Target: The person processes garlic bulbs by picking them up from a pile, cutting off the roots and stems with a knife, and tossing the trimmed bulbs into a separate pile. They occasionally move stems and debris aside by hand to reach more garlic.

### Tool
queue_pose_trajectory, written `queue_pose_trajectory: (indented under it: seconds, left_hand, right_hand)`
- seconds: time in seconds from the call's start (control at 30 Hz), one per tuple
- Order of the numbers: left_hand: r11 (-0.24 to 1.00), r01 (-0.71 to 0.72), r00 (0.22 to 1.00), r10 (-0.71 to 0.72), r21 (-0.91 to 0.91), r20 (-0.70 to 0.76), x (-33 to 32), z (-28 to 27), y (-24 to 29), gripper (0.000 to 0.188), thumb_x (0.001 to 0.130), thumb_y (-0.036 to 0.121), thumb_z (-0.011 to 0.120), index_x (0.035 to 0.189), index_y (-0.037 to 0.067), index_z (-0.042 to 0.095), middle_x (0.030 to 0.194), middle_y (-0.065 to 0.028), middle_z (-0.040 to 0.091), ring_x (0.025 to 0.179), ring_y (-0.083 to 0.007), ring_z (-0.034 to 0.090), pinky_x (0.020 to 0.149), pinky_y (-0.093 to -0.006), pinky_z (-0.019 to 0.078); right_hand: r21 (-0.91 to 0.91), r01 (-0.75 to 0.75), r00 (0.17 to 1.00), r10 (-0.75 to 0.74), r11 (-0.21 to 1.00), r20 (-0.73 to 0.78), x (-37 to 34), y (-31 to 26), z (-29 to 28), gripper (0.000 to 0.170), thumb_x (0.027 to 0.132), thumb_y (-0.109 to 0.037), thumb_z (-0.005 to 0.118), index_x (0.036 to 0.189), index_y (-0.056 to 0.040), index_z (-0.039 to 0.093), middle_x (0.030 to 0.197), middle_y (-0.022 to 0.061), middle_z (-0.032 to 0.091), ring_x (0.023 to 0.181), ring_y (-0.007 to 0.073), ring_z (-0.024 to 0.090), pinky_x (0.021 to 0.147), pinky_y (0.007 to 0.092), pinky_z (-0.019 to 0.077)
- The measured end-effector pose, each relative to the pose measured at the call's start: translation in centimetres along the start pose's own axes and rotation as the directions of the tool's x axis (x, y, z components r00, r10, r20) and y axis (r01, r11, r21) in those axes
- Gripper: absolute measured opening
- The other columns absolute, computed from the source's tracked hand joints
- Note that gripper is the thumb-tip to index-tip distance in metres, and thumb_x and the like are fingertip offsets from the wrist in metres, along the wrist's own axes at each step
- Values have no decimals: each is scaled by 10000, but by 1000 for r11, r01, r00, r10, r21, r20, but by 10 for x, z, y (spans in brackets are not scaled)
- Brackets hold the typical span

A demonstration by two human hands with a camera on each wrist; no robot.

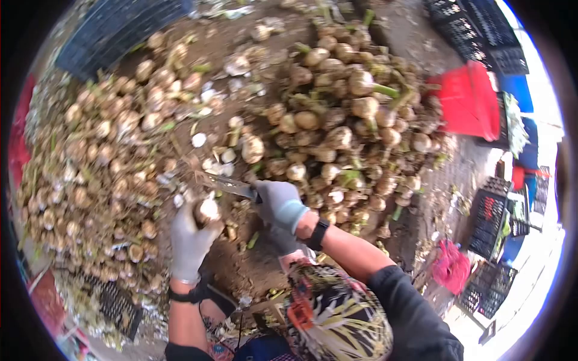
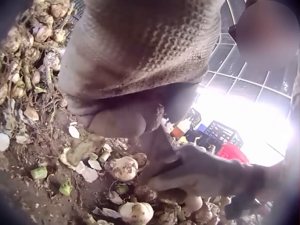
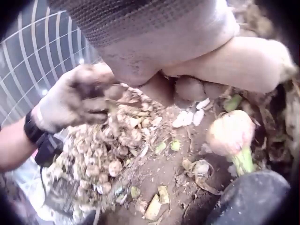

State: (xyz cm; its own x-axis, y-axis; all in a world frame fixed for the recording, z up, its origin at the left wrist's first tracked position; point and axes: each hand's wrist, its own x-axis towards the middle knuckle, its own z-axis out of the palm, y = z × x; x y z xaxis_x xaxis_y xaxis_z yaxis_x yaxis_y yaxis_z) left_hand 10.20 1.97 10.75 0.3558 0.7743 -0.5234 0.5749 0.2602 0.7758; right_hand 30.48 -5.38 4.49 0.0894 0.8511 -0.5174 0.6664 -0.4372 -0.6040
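Observation:
My gloved left hand (image 1: 189,243) grips a pale garlic bulb (image 1: 209,210) between thumb and fingers, low over the soil. To its right, my gloved right hand (image 1: 279,201) holds a knife by its handle. The broad, dirt-marked knife blade (image 1: 223,184) points left, just above and beyond the held bulb. In the right wrist view, the left hand (image 3: 70,103) appears with its fingers curled, and the right glove hides most of the knife. Loose garlic bulbs (image 2: 136,212) lie beneath the hands in the left wrist view, among cut stem pieces (image 2: 39,173).
A heap of garlic with stems (image 1: 337,120) rises ahead to the right; another wide spread of bulbs (image 1: 90,180) covers the left. A red bucket (image 1: 466,102) stands beyond the right heap. Dark crates (image 1: 120,33) sit at far left and along the right side. A pink bag (image 1: 450,266) lies right.

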Motion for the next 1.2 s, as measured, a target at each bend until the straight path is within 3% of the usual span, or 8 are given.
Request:
queue_pose_trajectory:
  seconds: [0.23,0.47,0.57,0.63,0.7,0.83,0.97,1.2]
  left_hand:
    - [758,15,997,34,-652,62,-6,12,-21,113,929,134,648,1022,96,598,885,-16,587,665,-118,547,587,-264,483]
    - [431,-157,986,127,-889,-112,-6,10,17,387,1024,456,517,822,134,450,808,-2,469,617,-160,482,584,-324,425]
    - [753,-109,898,355,-649,261,12,31,68,460,987,453,594,1225,60,580,1178,-95,632,918,-206,647,776,-340,554]
    - [727,-654,648,681,-208,341,26,49,101,620,946,386,686,1423,46,485,1375,-142,569,1177,-232,594,921,-358,545]
    - [861,-408,844,483,-304,234,47,45,120,656,899,334,755,1421,44,484,1363,-147,567,1265,-247,529,1022,-394,487]
    - [581,-249,713,651,775,-260,184,-46,70,715,902,466,684,1457,75,459,1401,-247,522,1217,-360,592,961,-442,503]
    - [162,31,945,318,986,-82,223,-101,39,776,829,388,729,1457,61,412,1413,-282,491,1111,-446,609,924,-462,509]
    - [310,-16,897,425,951,-123,199,-81,10,650,785,210,759,1359,109,470,1273,-144,623,980,-314,688,923,-460,507]
  right_hand:
    - [683,-49,989,-62,729,137,0,-5,22,258,748,-204,767,937,-48,688,786,114,711,694,216,643,704,348,519]
    - [334,-134,942,15,933,336,-8,15,62,273,761,-240,767,873,-2,697,704,107,666,639,171,609,635,339,506]
    - [509,-230,931,35,829,363,-17,11,63,283,724,-194,706,898,29,708,761,200,698,704,313,694,688,404,541]
    - [338,358,933,-320,870,-165,9,29,112,284,746,-194,713,939,14,690,734,161,697,668,281,686,656,376,540]
    - [647,-261,943,44,716,331,-6,4,49,285,755,-206,727,933,11,681,737,133,699,655,258,677,646,364,534]
    - [603,-191,981,122,775,154,1,15,35,269,755,-212,741,895,5,663,709,154,667,675,258,662,679,373,514]
    - [664,-249,967,143,705,210,8,15,21,284,757,-218,745,919,3,674,742,169,668,671,274,632,687,368,508]
    - [762,-186,979,180,620,93,17,12,24,291,774,-220,756,933,9,674,711,131,654,657,227,610,684,362,504]
